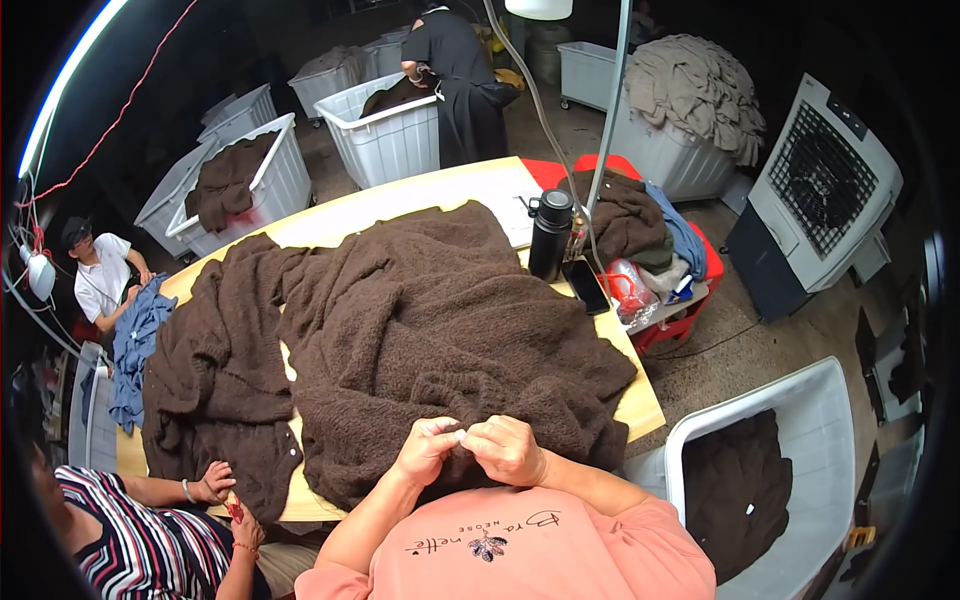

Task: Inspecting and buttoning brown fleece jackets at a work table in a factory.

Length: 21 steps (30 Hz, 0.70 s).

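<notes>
A large heap of dark brown knitted cloth (420,300) covers most of the pale wooden table (645,400) before me. At the heap's near edge, my left hand (428,450) and my right hand (508,452) meet with their fingertips pinched close together. A small whitish spot shows between the fingertips; what it is, I cannot make out. Brown cloth lies directly under and around both hands. Farther left, a second brown knitted piece (225,350) is spread next to a co-worker's hands (215,483), which are apart from mine.
A black flask (551,235) and a phone (586,286) stand at the table's right edge, by a red stool (712,262) piled with clothes. A white bin (840,440) with brown cloth is at my right. An air cooler (815,180), more bins and other people surround the table.
</notes>
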Tool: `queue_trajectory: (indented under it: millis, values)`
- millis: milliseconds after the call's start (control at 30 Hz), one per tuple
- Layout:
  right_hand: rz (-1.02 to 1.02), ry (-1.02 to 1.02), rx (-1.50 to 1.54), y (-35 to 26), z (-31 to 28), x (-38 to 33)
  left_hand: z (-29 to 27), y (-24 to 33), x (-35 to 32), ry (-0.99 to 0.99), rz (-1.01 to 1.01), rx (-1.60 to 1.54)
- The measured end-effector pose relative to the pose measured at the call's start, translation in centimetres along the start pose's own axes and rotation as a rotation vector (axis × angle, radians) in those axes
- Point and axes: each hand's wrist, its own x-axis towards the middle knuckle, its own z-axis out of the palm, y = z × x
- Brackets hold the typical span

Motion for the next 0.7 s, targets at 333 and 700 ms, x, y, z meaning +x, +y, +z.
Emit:
queue_trajectory:
  millis: [333,700]
  values:
    - [-0.026,-0.080,-0.046,0.3,0.2,0.2,1.1,0.6,-0.9,0.125,0.065,-0.209]
    - [0.174,-0.130,0.111,0.9,0.7,0.2,0.9,0.5,-1.1,0.165,0.180,0.090]
